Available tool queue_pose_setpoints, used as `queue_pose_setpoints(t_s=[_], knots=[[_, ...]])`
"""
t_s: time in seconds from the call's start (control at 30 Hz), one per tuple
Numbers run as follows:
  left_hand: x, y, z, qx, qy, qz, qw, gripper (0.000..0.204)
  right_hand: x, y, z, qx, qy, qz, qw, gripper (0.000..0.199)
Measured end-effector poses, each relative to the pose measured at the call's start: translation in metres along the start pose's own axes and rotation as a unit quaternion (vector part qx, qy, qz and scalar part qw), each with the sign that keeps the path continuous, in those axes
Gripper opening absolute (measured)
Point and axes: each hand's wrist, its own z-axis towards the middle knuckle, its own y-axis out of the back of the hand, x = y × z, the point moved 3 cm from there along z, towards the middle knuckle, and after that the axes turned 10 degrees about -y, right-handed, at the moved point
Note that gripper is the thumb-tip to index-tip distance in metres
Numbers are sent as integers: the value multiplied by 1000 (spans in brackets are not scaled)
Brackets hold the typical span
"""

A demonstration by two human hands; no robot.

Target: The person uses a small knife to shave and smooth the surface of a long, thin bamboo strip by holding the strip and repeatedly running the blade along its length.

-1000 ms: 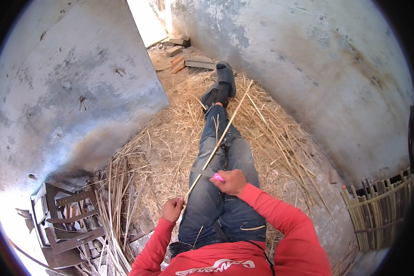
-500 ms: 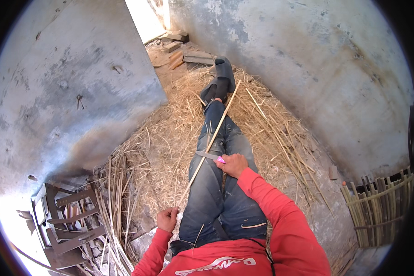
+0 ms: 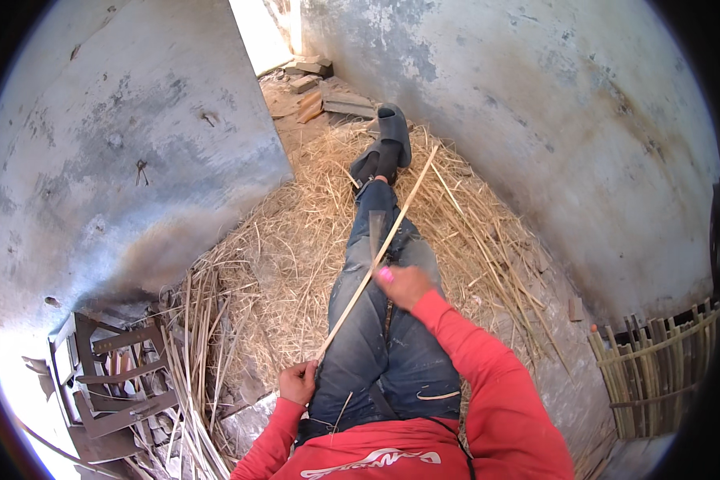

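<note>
A long pale bamboo strip (image 3: 347, 312) slants across my outstretched legs (image 3: 358, 330), its far end beside my shoes. My left hand (image 3: 298, 382), beside my left thigh, is closed on the strip's near end. Over my knees, my right hand (image 3: 406, 286) grips a knife by its pink handle (image 3: 386, 274). The knife's blade (image 3: 377, 232) points away from me and looks a little blurred, just left of the strip. Whether the right fingers also touch the strip, I cannot tell.
Straw-like shavings (image 3: 288, 240) cover the floor. Long strips (image 3: 196, 360) lie at the left, beside a dark metal frame (image 3: 124, 376). A woven stick basket (image 3: 656, 368) stands at the right. Bricks (image 3: 308, 68) lie by the far opening, between two worn walls (image 3: 528, 104).
The knife blade has swung from lying across the strip to pointing away from me. The strip's far end has shifted slightly right, and my left hand has moved slightly right.
</note>
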Motion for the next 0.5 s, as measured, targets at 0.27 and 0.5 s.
queue_pose_setpoints(t_s=[0.27,0.5], knots=[[20,10,-7,54,34,-19,998,33,-43,-18,29,-39,3,-15,999,57],[43,11,-4,144,148,-222,953,39,1,-30,-16,29,70,-102,992,56]])
